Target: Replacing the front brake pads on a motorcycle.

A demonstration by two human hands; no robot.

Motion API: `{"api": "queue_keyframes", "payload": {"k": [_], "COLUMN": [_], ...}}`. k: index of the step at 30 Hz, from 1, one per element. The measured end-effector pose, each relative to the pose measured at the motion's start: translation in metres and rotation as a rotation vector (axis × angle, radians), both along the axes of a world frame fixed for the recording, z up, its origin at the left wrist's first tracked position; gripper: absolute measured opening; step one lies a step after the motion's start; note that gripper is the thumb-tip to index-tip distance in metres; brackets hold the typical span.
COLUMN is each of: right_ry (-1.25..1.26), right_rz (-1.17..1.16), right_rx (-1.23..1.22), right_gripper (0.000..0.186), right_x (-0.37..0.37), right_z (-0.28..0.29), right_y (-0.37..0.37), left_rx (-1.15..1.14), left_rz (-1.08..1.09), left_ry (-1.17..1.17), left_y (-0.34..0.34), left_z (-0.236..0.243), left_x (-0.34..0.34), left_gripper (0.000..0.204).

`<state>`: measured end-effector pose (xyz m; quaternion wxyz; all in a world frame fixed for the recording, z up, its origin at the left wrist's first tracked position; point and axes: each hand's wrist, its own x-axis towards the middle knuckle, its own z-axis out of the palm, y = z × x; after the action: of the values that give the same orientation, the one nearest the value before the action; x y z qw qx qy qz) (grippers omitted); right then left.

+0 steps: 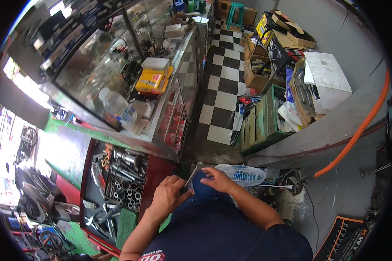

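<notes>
We are pinching a thin flat metal tool between our left hand and right hand, near, just right of the open red tool drawer. Drawer is holding sockets and wrenches. Risk, our judgement: fingertip grip slipping, tool dropping onto the white fan.

Glass display counter, open tool drawer, white fan, orange hose

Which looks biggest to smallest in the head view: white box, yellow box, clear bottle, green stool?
1. white box
2. yellow box and clear bottle, look alike
3. green stool, though farthest from camera
</notes>
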<state>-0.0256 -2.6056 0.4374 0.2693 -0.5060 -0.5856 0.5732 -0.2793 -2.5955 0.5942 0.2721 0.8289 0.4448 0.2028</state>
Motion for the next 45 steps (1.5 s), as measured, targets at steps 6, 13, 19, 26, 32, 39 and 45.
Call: {"api": "queue_keyframes", "payload": {"k": [6,13,19,26,32,39,45], "right_ry": [-0.182,-0.626,-0.6,-0.67,-0.304,-0.459,-0.561], "right_rz": [-0.371,-0.463,-0.393,-0.459,-0.71,-0.783,-0.872], "right_rx": [-0.044,-0.279,-0.444,-0.407,-0.214,-0.248,-0.298], "right_gripper": [0.051,0.046,0.04,0.033,0.033,0.033,0.028], "right_x": [0.088,0.189,0.27,0.394,0.468,0.52,0.545], "right_z": [-0.106,-0.23,-0.31,-0.345,-0.318,-0.34,-0.34], "right_y": [0.053,0.099,0.173,0.372,0.532,0.59,0.631], "left_rx": [-0.123,-0.121,-0.147,-0.081,-0.234,-0.271,-0.334], "left_rz": [-0.001,0.03,0.048,-0.073,-0.053,-0.063,-0.043], "left_ry": [0.097,-0.04,0.122,0.298,0.403,0.412,0.321], "left_y": [0.053,0.137,0.255,0.477,0.622,0.788,0.916], "left_z": [0.022,0.028,0.003,-0.099,-0.116,-0.127,-0.109], "left_x": [0.011,0.045,0.124,0.277,0.344,0.391,0.438], "left_gripper": [0.019,0.018,0.022,0.029,0.031,0.03,0.028]}}
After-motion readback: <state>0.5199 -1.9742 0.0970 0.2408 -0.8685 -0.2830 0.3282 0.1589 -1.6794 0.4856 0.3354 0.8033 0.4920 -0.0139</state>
